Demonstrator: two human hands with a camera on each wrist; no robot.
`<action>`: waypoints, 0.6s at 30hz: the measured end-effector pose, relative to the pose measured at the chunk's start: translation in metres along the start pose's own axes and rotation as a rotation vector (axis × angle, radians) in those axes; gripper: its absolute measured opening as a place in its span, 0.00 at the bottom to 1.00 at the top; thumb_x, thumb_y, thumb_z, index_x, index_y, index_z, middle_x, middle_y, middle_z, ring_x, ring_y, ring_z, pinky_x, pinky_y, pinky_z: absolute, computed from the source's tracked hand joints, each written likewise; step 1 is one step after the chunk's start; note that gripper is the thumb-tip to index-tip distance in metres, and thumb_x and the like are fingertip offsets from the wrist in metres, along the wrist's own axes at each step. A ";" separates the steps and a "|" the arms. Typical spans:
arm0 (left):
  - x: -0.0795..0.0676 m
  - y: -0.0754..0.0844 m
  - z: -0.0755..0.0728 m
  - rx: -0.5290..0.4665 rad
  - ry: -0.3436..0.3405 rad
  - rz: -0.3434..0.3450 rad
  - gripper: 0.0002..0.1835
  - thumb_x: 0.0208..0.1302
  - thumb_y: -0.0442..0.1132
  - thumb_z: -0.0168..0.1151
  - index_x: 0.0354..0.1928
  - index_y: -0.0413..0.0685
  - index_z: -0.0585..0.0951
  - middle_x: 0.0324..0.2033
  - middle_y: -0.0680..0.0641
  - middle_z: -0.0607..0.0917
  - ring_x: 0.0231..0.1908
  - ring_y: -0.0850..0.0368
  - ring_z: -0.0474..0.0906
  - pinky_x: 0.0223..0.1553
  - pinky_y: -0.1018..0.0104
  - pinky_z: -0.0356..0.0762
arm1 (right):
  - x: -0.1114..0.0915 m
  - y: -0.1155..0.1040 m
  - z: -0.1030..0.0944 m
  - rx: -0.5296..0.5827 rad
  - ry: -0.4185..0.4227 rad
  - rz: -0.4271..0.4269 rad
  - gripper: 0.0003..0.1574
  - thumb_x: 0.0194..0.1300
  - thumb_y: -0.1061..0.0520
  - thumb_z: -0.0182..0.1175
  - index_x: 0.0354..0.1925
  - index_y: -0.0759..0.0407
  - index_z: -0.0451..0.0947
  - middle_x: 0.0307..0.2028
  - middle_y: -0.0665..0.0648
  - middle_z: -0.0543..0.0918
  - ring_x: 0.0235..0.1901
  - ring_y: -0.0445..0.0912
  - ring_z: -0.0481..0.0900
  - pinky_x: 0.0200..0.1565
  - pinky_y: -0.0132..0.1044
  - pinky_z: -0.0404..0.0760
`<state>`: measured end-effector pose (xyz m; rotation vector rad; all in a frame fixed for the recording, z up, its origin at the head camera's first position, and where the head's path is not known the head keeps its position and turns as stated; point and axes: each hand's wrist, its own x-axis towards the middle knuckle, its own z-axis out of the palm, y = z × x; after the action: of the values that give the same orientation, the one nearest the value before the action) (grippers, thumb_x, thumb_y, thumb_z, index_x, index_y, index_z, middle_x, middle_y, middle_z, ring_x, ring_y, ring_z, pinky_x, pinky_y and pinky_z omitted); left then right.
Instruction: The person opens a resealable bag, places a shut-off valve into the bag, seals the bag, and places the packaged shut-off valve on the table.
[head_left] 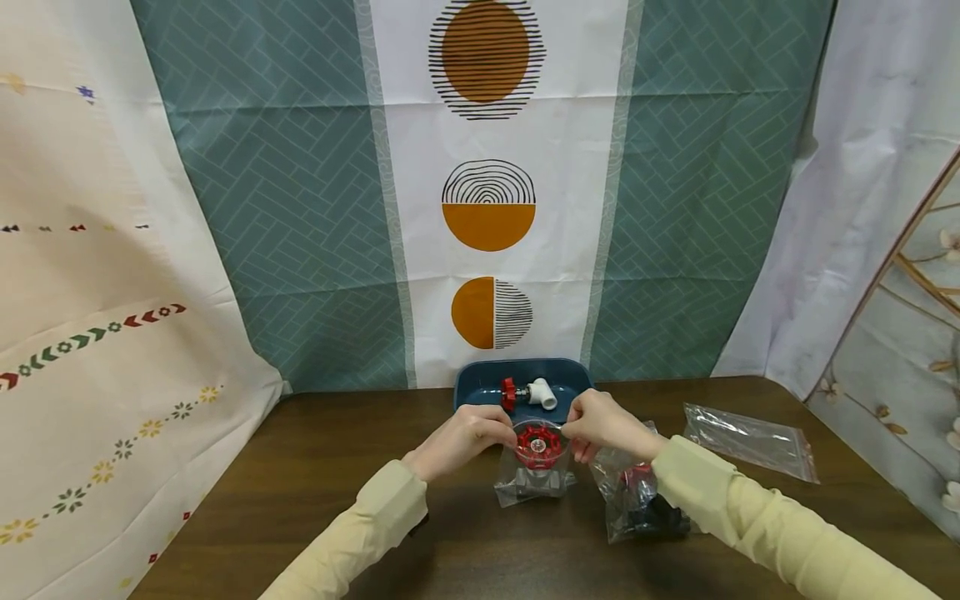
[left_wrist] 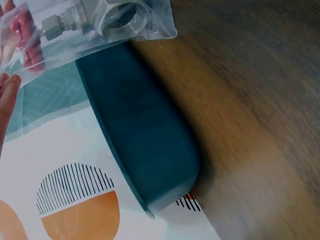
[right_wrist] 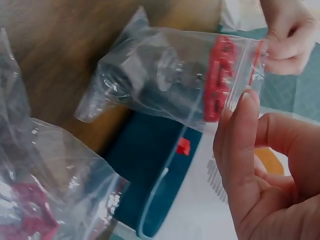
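Observation:
A clear zip bag (head_left: 517, 493) hangs upright between both hands above the table. Inside it is a metal valve (right_wrist: 175, 75) with a red handwheel (head_left: 538, 448) facing up, near the bag's mouth. My left hand (head_left: 463, 437) pinches one top corner of the bag; thumb and fingertips show on it in the right wrist view. At the opposite corner, my right hand (head_left: 606, 427) pinches the edge beside the red zip strip (right_wrist: 256, 64). Only a bit of the left fingers (left_wrist: 9, 97) enters the left wrist view.
Behind the bag stands a dark blue tray (head_left: 471, 377) holding a white valve (head_left: 542, 394) with a red handle. Under the right forearm lies another clear bag (head_left: 618, 512) with a red-handled black item. A flat clear bag (head_left: 750, 442) lies at the table's right.

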<state>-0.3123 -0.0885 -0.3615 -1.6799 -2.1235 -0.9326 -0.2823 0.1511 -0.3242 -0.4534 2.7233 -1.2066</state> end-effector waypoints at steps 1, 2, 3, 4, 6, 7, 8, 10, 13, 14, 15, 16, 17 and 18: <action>0.000 0.000 -0.001 0.005 0.007 0.004 0.08 0.55 0.28 0.61 0.34 0.46 0.84 0.33 0.57 0.77 0.34 0.67 0.71 0.36 0.75 0.74 | 0.000 -0.001 -0.002 0.006 0.002 0.001 0.09 0.58 0.69 0.54 0.22 0.69 0.75 0.13 0.58 0.76 0.14 0.49 0.77 0.20 0.39 0.78; 0.000 0.000 -0.001 0.006 0.013 0.006 0.08 0.55 0.28 0.61 0.34 0.46 0.84 0.33 0.57 0.77 0.34 0.67 0.71 0.36 0.74 0.74 | -0.001 -0.002 -0.003 0.009 0.003 -0.002 0.08 0.58 0.69 0.54 0.23 0.69 0.75 0.13 0.59 0.76 0.14 0.49 0.77 0.20 0.39 0.78; 0.000 0.000 -0.002 0.013 0.018 0.010 0.08 0.55 0.27 0.61 0.34 0.47 0.84 0.33 0.57 0.77 0.34 0.67 0.71 0.36 0.75 0.73 | -0.001 -0.003 -0.004 0.004 0.003 -0.010 0.08 0.58 0.69 0.54 0.23 0.69 0.76 0.14 0.58 0.76 0.14 0.49 0.77 0.20 0.39 0.78; -0.001 0.000 -0.003 0.020 0.022 0.014 0.08 0.55 0.27 0.61 0.35 0.47 0.84 0.33 0.57 0.77 0.34 0.67 0.71 0.36 0.75 0.73 | -0.001 -0.004 -0.006 -0.004 0.003 -0.017 0.08 0.58 0.69 0.54 0.23 0.69 0.76 0.14 0.58 0.76 0.14 0.48 0.76 0.20 0.39 0.78; -0.001 0.001 -0.004 0.014 0.034 0.022 0.09 0.55 0.27 0.61 0.35 0.46 0.84 0.33 0.56 0.77 0.34 0.66 0.71 0.36 0.74 0.73 | 0.000 -0.007 -0.008 -0.031 0.010 -0.031 0.08 0.58 0.68 0.55 0.23 0.68 0.76 0.13 0.57 0.76 0.13 0.47 0.76 0.21 0.39 0.78; -0.001 0.002 -0.005 0.010 0.042 0.027 0.09 0.55 0.26 0.61 0.35 0.45 0.84 0.33 0.56 0.77 0.34 0.66 0.71 0.37 0.74 0.74 | 0.000 -0.008 -0.009 -0.043 0.015 -0.040 0.08 0.57 0.68 0.55 0.22 0.67 0.76 0.13 0.57 0.75 0.13 0.47 0.76 0.21 0.40 0.78; -0.001 0.002 -0.005 0.010 0.053 0.035 0.09 0.54 0.25 0.61 0.35 0.44 0.83 0.33 0.55 0.77 0.34 0.66 0.71 0.37 0.73 0.74 | 0.000 -0.009 -0.010 -0.056 0.025 -0.046 0.09 0.57 0.67 0.56 0.21 0.66 0.76 0.13 0.56 0.75 0.13 0.46 0.75 0.21 0.40 0.78; -0.001 0.003 -0.008 0.018 0.078 0.055 0.10 0.54 0.24 0.60 0.35 0.44 0.83 0.33 0.54 0.78 0.34 0.65 0.72 0.37 0.73 0.74 | 0.001 -0.012 -0.013 -0.068 0.047 -0.053 0.09 0.56 0.67 0.57 0.20 0.64 0.76 0.12 0.56 0.75 0.13 0.46 0.75 0.21 0.39 0.78; 0.001 0.003 -0.011 0.023 0.106 0.076 0.11 0.53 0.22 0.60 0.36 0.43 0.82 0.33 0.52 0.78 0.34 0.65 0.74 0.38 0.72 0.74 | 0.002 -0.016 -0.018 -0.075 0.073 -0.053 0.10 0.55 0.67 0.57 0.19 0.63 0.76 0.12 0.56 0.74 0.13 0.47 0.75 0.20 0.37 0.77; 0.002 0.003 -0.012 0.028 0.112 0.083 0.11 0.53 0.22 0.60 0.36 0.43 0.82 0.33 0.52 0.78 0.34 0.65 0.74 0.38 0.72 0.74 | 0.002 -0.017 -0.020 -0.076 0.077 -0.047 0.10 0.55 0.66 0.57 0.18 0.63 0.76 0.12 0.56 0.74 0.12 0.47 0.75 0.19 0.37 0.77; 0.003 0.004 -0.013 0.033 0.113 0.087 0.11 0.53 0.22 0.60 0.36 0.44 0.82 0.33 0.52 0.78 0.34 0.65 0.74 0.38 0.72 0.74 | 0.002 -0.019 -0.021 -0.075 0.079 -0.042 0.10 0.54 0.66 0.57 0.18 0.63 0.76 0.11 0.56 0.74 0.12 0.47 0.75 0.19 0.36 0.77; 0.003 0.004 -0.014 0.039 0.113 0.089 0.12 0.54 0.22 0.60 0.36 0.44 0.82 0.33 0.52 0.78 0.34 0.65 0.74 0.38 0.72 0.74 | 0.002 -0.019 -0.022 -0.076 0.078 -0.035 0.10 0.55 0.66 0.57 0.18 0.63 0.76 0.11 0.56 0.74 0.12 0.48 0.75 0.19 0.36 0.77; 0.004 0.005 -0.014 0.031 0.115 0.087 0.11 0.53 0.22 0.60 0.36 0.44 0.82 0.33 0.52 0.78 0.34 0.65 0.74 0.38 0.72 0.74 | 0.002 -0.020 -0.023 -0.079 0.078 -0.030 0.10 0.55 0.66 0.57 0.18 0.63 0.76 0.11 0.56 0.74 0.12 0.47 0.75 0.19 0.36 0.77; 0.004 0.005 -0.014 0.029 0.116 0.083 0.12 0.53 0.22 0.60 0.36 0.43 0.82 0.33 0.52 0.78 0.34 0.65 0.74 0.38 0.72 0.74 | 0.002 -0.021 -0.023 -0.080 0.079 -0.024 0.10 0.55 0.66 0.57 0.18 0.63 0.76 0.11 0.56 0.75 0.12 0.47 0.75 0.18 0.36 0.77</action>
<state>-0.3109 -0.0938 -0.3466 -1.6445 -1.9681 -0.9462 -0.2853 0.1536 -0.2930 -0.4577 2.8494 -1.1488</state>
